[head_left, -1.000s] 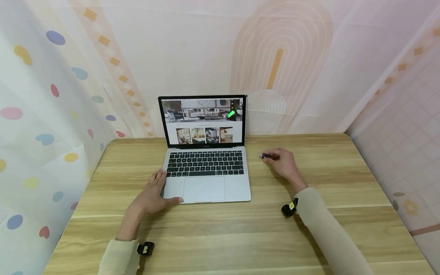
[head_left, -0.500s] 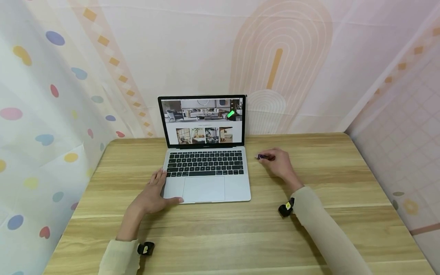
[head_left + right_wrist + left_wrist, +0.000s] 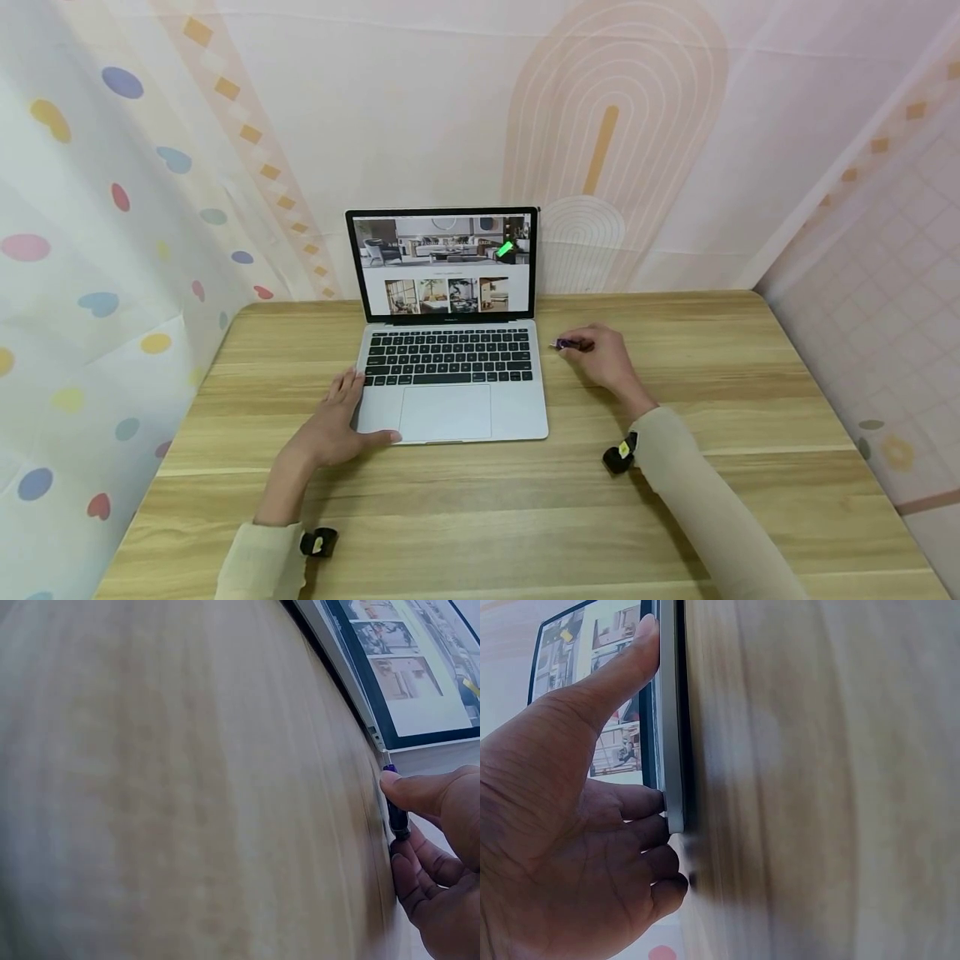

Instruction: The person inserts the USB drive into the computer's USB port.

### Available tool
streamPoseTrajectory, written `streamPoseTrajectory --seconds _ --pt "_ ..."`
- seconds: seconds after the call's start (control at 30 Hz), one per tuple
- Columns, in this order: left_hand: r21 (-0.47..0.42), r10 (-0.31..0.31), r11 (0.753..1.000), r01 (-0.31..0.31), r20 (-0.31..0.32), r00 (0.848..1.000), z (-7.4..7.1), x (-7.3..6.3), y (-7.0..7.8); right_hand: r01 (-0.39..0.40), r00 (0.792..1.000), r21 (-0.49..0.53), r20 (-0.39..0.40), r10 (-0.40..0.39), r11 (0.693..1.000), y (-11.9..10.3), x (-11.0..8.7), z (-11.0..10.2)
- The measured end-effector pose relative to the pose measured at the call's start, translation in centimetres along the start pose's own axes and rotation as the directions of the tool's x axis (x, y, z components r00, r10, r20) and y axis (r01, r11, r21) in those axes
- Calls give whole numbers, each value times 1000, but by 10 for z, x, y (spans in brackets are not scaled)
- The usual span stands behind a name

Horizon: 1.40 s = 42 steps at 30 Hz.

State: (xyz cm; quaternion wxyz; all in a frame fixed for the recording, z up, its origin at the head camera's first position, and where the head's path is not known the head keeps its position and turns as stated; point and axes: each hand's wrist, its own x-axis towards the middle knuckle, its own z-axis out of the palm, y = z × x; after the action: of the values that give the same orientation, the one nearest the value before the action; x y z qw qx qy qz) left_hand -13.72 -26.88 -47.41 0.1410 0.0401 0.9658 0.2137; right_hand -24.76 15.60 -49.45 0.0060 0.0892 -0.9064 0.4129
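So there's a little dark purple stick (image 3: 397, 814) just off the laptop's right side, silver tip pointing at its edge with a small gap. The right hand (image 3: 600, 354) has it pinched between thumb and fingers. Laptop (image 3: 517, 412) is open, screen lit with room photos. Left hand (image 3: 330, 429) is spread, touching its left front corner. Wood-grain surface (image 3: 480, 517) underneath, patterned cloth (image 3: 420, 108) behind.

Free tabletop (image 3: 465, 525) before the laptop (image 3: 446, 358); raised screen (image 3: 442, 254) in the way behind
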Motion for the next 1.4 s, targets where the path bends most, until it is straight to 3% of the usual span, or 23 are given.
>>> streamPoseTrajectory --seconds 0.6,1.4 --pt "-4 -12 1000 12 2 1000 0 0 1 24 1000 7 6 -24 1000 -4 4 9" --pt "-3 -9 1000 9 3 1000 -1 -1 1 -2 1000 13 14 2 1000 -10 6 16"
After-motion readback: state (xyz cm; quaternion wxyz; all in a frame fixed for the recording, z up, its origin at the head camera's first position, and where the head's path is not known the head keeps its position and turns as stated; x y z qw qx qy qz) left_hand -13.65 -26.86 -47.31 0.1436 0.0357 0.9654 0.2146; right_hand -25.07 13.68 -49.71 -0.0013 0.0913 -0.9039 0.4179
